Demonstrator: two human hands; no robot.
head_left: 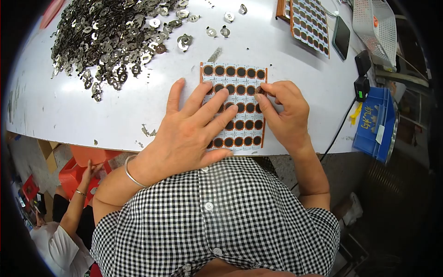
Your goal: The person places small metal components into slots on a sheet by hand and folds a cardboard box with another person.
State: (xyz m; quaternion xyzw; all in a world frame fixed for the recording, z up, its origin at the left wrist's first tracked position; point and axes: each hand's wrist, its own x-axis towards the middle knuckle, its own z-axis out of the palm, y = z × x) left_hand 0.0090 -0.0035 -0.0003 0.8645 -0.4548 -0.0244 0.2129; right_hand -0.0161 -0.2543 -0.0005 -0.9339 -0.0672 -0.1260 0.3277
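A flat panel (240, 98) with rows of black discs ringed in orange lies on the white table in front of me. My left hand (191, 124) rests on its left half, fingers spread, and covers some of the discs. At the right edge, by the second row from the top, the thumb and forefinger of my right hand (287, 108) are pinched together against the panel. Whatever is between those fingertips is too small and too covered to make out. A large heap of small, shiny, round metal pieces (108, 39) spreads over the table's far left.
Several loose metal pieces (211, 32) lie right of the heap. More disc panels (310, 25) are stacked at the back right, beside a phone (341, 38), a white basket (376, 30) and a blue bin (374, 124). Another person (64, 244) sits at lower left near red stools (74, 177).
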